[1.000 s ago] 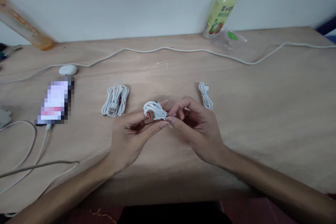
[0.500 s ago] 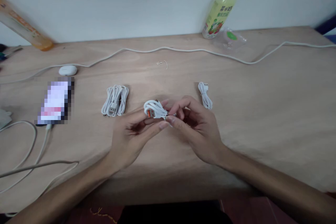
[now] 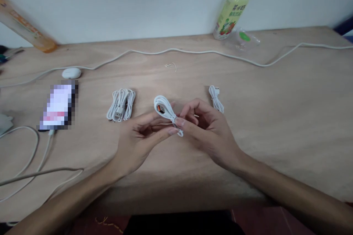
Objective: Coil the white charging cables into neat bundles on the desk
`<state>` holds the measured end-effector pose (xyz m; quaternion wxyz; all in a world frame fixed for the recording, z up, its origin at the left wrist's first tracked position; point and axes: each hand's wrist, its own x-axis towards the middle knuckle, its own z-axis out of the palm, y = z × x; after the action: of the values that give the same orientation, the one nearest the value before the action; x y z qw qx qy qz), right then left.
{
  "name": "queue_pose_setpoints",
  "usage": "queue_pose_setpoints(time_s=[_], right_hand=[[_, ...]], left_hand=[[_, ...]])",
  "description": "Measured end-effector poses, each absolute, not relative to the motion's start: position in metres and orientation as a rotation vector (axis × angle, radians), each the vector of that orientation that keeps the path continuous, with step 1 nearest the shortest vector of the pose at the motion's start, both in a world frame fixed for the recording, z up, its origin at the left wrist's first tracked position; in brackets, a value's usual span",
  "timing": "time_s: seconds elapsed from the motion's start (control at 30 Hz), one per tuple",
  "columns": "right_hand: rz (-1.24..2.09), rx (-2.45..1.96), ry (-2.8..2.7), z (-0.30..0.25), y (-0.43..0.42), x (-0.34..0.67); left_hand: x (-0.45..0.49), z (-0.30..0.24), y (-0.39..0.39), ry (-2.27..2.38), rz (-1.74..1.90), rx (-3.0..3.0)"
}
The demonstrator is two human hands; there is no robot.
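Between my two hands is a coiled white USB cable [image 3: 167, 110], its plug showing orange inside the loop. The coil is cinched at its middle, and a short end of it pokes out below my thumbs. My left hand [image 3: 142, 132] grips it from the left, thumb in front and fingers behind. From the right, my right hand [image 3: 208, 126] pinches it at the cinched part. A group of coiled white cables [image 3: 120, 104] lies on the table beyond my left hand. One more coiled white cable [image 3: 216, 99] lies just past my right fingers.
A phone [image 3: 57, 104] on a charging lead and a white earbud case [image 3: 71, 73] lie at left. A long white cord [image 3: 154, 53] crosses the table [image 3: 275, 125]. Near the wall stand a yellow-green bottle [image 3: 231, 11], an orange bottle [image 3: 30, 29] and clear plastic packaging [image 3: 244, 38].
The cable coil in my hands has turned, its loop end now higher and its short end lower. My right thumb has shifted onto the cinched part.
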<state>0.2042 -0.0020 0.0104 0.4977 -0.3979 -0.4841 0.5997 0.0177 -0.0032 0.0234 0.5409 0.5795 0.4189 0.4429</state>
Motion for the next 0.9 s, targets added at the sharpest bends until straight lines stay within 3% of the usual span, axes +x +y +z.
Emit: queue_pose_setpoints(time_s=[0.33, 0.5, 0.9], right_hand=[[1.878, -0.875, -0.965, 0.010, 0.006, 0.208], [1.916, -0.832, -0.920, 0.009, 0.009, 0.209], [1.184, -1.005, -1.476, 0.009, -0.002, 0.208]], left_hand=[[0.020, 0.026, -0.002, 1.024, 1.033, 1.276], [0.017, 0.028, -0.003, 1.027, 1.023, 1.322], [0.017, 0.018, -0.010, 1.165, 1.159, 1.577]])
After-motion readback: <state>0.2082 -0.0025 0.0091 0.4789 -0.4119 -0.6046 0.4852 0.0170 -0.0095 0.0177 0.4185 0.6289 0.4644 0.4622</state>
